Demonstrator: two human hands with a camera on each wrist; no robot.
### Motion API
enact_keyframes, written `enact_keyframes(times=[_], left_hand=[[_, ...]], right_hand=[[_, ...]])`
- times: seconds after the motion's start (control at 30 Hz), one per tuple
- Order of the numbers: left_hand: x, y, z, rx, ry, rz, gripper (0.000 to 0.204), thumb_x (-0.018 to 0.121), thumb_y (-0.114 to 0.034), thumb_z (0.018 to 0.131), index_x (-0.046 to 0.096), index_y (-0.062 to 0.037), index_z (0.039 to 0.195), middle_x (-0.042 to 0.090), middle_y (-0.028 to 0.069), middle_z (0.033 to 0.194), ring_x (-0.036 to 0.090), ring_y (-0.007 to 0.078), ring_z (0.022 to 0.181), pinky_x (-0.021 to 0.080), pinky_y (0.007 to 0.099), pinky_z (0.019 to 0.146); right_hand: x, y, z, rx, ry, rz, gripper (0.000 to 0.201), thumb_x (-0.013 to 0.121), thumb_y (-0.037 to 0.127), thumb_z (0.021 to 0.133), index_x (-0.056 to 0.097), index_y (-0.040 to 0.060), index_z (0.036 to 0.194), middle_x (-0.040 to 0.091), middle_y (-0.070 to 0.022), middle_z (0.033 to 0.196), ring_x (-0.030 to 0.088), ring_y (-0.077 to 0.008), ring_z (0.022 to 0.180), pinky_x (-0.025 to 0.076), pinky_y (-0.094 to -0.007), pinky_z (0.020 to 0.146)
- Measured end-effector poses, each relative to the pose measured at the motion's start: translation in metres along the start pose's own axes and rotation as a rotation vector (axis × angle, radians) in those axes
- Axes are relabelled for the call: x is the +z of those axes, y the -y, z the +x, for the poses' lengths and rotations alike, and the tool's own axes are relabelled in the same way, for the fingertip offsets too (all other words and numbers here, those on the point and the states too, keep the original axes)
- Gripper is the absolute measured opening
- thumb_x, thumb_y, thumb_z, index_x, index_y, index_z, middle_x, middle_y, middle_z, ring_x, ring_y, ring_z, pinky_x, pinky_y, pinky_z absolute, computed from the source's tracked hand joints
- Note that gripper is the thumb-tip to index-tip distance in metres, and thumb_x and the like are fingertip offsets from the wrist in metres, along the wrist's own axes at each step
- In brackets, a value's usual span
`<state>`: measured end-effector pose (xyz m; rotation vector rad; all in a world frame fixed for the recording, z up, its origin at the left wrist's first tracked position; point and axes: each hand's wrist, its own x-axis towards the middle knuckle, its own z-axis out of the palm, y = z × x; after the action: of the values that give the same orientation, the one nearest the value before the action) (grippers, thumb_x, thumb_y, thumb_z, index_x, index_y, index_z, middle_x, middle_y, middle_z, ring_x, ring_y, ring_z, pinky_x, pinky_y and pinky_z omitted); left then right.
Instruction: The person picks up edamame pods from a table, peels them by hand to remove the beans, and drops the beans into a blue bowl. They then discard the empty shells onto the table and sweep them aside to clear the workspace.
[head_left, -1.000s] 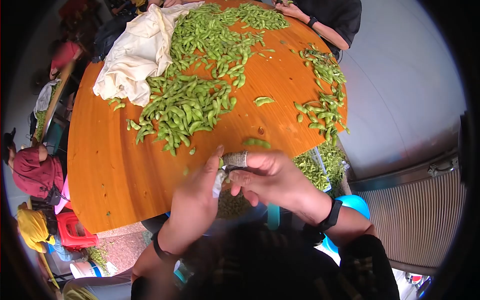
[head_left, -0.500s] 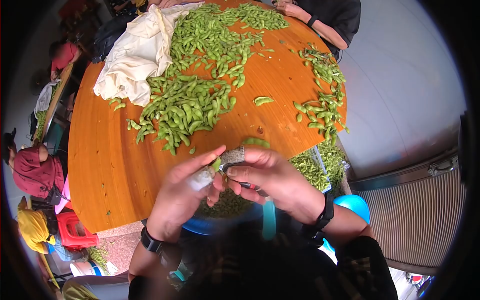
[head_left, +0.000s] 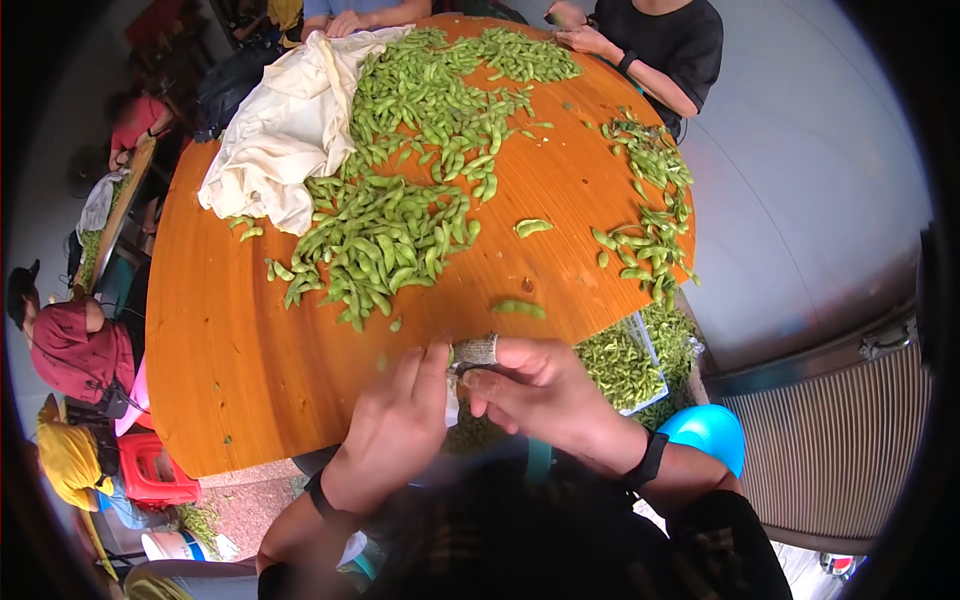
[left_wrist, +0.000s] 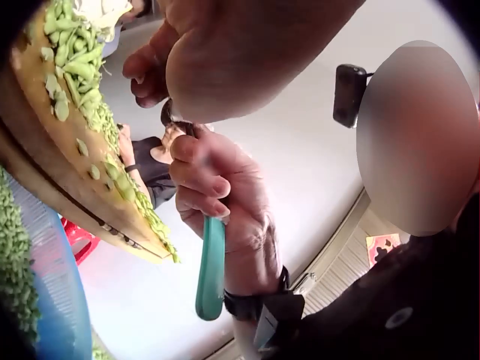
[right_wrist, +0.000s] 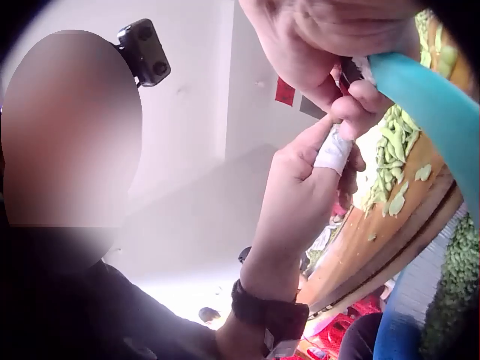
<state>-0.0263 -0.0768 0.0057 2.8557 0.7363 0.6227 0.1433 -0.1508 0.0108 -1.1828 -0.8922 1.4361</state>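
Observation:
My two hands meet over the near edge of the table. The left hand, with white tape round its thumb, pinches a green soybean pod; only a sliver of the pod shows between the fingertips. A grey cloth wrap covers a finger of my right hand. That hand grips a tool with a long teal handle hanging below the palm. The tool's dark metal end meets the left fingertips; its shape is mostly hidden. Beneath the hands, a blue basin holds shelled green beans.
A heap of pods covers the middle of the wooden table, beside a crumpled white cloth. One pod lies just beyond my hands. More pods line the right edge, above a full crate. Other people sit around.
My left hand has turned so its back faces up, covering the pod seen clearly half a second ago. The head view has tilted slightly upward. The right hand keeps its grip.

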Motion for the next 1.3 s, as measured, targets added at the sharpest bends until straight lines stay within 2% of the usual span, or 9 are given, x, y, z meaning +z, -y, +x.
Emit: enact_keyframes(times=[0.17,0.23,0.33,0.4,0.6,0.77,1.03,1.17,1.3], left_hand=[[0.014,0.016,-0.001,0.017,-0.127,-0.332,0.041,0.058,0.003,0.078,0.052,0.0026,0.118,0.061,0.0139,0.089,0.064,0.0236,0.072,0.052,0.0325,0.063],[0.014,0.015,-0.006,-0.388,0.046,-0.933,0.030,0.055,0.001,0.087,0.052,-0.0002,0.116,0.061,0.0067,0.082,0.062,0.0193,0.066,0.051,0.0294,0.061],[0.005,0.009,0.001,-0.661,0.130,-1.233,0.022,0.055,-0.003,0.090,0.054,-0.0001,0.111,0.058,0.0011,0.084,0.056,0.0094,0.069,0.050,0.0292,0.061],[0.018,0.006,0.000,-0.542,0.057,-1.058,0.023,0.054,-0.001,0.088,0.054,-0.0003,0.111,0.059,0.0032,0.084,0.057,0.0135,0.069,0.050,0.0309,0.062],[0.009,-0.002,0.019,-0.220,0.028,-0.260,0.029,0.055,0.004,0.078,0.059,-0.0010,0.106,0.061,0.0128,0.092,0.058,0.0315,0.081,0.049,0.0391,0.073],[0.025,-0.015,0.055,-0.102,-0.068,-0.131,0.033,0.060,0.003,0.071,0.062,-0.0017,0.104,0.059,0.0150,0.102,0.053,0.0365,0.098,0.045,0.0414,0.086],[0.047,-0.023,0.080,-0.137,0.111,-0.294,0.029,0.058,0.004,0.078,0.058,-0.0010,0.106,0.059,0.0180,0.100,0.058,0.0400,0.086,0.048,0.0450,0.073],[0.047,-0.028,0.055,-0.155,-0.022,-0.251,0.033,0.056,0.005,0.077,0.054,-0.0010,0.110,0.060,0.0211,0.098,0.060,0.0426,0.085,0.049,0.0473,0.071],[0.037,-0.027,0.041,-0.138,-0.050,-0.274,0.030,0.055,0.008,0.078,0.057,-0.0010,0.106,0.061,0.0201,0.097,0.062,0.0395,0.084,0.051,0.0417,0.072]], right_hand=[[0.000,0.001,0.002,0.116,-0.001,0.076,0.011,0.056,0.009,0.095,0.066,0.0066,0.099,0.059,0.0038,0.070,0.049,-0.0004,0.056,0.040,-0.0175,0.048],[-0.002,-0.002,0.004,0.121,0.000,0.065,0.011,0.056,0.009,0.095,0.066,0.0074,0.099,0.059,0.0038,0.070,0.049,-0.0003,0.056,0.040,-0.0172,0.048],[-0.001,-0.013,0.005,0.045,-0.007,-0.063,0.012,0.056,0.005,0.093,0.066,0.0057,0.100,0.061,0.0008,0.071,0.053,-0.0037,0.058,0.044,-0.0194,0.052],[0.004,-0.026,0.006,-0.382,-0.111,-0.301,0.015,0.056,0.000,0.090,0.065,0.0039,0.102,0.064,-0.0041,0.073,0.058,-0.0082,0.063,0.047,-0.0234,0.058],[-0.031,-0.038,0.005,-0.562,-0.395,-0.409,0.023,0.057,-0.001,0.087,0.064,0.0051,0.108,0.064,-0.0126,0.078,0.060,-0.0155,0.064,0.048,-0.0283,0.059],[-0.101,-0.025,-0.004,-0.300,-0.742,-0.667,0.022,0.056,0.003,0.089,0.063,-0.0007,0.109,0.059,-0.0126,0.069,0.056,-0.0159,0.059,0.046,-0.0293,0.057],[-0.089,-0.022,-0.013,-0.361,-0.526,-0.519,0.021,0.056,0.001,0.089,0.063,-0.0012,0.108,0.066,-0.0174,0.087,0.066,-0.0185,0.076,0.051,-0.0293,0.071],[-0.063,-0.011,-0.018,-0.124,-0.303,-0.101,0.014,0.065,0.011,0.091,0.063,-0.0004,0.099,0.054,0.0037,0.073,0.047,-0.0019,0.067,0.041,-0.0210,0.056],[-0.053,-0.020,-0.012,-0.135,-0.259,0.042,0.011,0.066,0.013,0.091,0.063,0.0021,0.094,0.054,0.0044,0.070,0.045,-0.0006,0.061,0.037,-0.0188,0.052]])
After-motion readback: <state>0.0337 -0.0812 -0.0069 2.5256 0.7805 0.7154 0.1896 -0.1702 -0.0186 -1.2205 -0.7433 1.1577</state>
